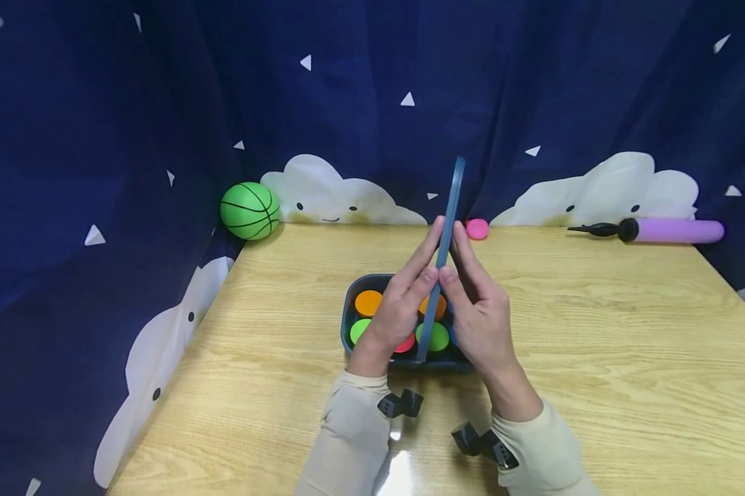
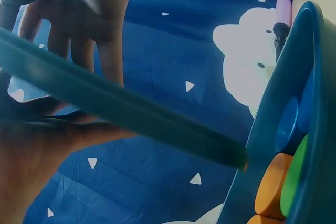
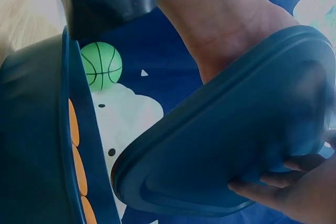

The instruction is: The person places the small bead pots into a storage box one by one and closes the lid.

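Note:
A flat dark-blue lid [image 1: 452, 207] with rounded corners stands nearly on edge, pressed between my two hands. My left hand [image 1: 394, 313] touches its left face with straight fingers. Against the right face lie the straight fingers of my right hand [image 1: 487, 317]; both thumbs are close to the lid's near side. Beneath is a dark-blue box [image 1: 345, 310] without a cover. Inside it sit several round pieces: an orange one [image 1: 369, 303], a green one [image 1: 433, 337], a red one [image 1: 405, 343] and a blue one [image 2: 289, 121]. My hands and the lid hide part of the box.
On the wooden table [image 1: 255, 386], a green basketball-patterned ball [image 1: 250, 211] sits at the back left. A small pink round thing [image 1: 476, 229] lies at the back edge. A purple hand pump [image 1: 676, 231] with a black nozzle lies at the back right. A dark-blue curtain [image 1: 348, 83] hangs behind.

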Demonstrator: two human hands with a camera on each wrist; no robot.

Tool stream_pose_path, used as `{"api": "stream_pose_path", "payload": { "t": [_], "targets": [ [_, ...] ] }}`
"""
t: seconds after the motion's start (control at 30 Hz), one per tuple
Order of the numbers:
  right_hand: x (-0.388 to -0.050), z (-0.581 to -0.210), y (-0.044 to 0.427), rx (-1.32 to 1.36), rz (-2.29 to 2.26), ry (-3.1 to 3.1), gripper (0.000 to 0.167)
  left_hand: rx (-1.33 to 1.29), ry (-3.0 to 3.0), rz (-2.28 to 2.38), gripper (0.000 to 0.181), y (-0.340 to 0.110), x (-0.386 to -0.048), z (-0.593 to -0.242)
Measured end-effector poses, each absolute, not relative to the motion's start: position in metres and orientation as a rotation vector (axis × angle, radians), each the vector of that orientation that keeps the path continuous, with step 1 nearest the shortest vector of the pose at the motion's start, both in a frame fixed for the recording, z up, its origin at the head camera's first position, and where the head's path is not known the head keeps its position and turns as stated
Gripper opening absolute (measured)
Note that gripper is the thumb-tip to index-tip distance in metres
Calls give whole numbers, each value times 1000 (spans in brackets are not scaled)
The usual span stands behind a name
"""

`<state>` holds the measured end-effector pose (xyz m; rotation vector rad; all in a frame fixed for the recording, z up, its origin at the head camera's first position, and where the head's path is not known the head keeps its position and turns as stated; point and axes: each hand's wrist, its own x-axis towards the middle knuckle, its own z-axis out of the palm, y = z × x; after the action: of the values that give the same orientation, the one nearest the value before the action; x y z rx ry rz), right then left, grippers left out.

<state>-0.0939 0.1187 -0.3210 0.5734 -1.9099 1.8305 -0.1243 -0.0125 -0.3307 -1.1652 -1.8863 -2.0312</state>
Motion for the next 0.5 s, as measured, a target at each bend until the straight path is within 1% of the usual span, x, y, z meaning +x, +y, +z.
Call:
{"api": "stream_pose_path", "payload": {
  "t": [0.17,0.27,0.37,0.5],
  "targets": [
    [-94,-318,122,529,1789,-1998,56,-1208,-1889,-1996,83,-15,-124,-330],
    [-94,-317,124,515,1796,-2042,56,-1232,-1841,-2017,80,-16,-124,-329],
    [-95,-317,126,536,1776,-2077,56,-1191,-1760,-2131,76,-15,-123,-328],
    [-98,-316,133,585,1749,-2090,55,-1089,-1604,-2292,84,-12,-124,-326]
  ]
}}
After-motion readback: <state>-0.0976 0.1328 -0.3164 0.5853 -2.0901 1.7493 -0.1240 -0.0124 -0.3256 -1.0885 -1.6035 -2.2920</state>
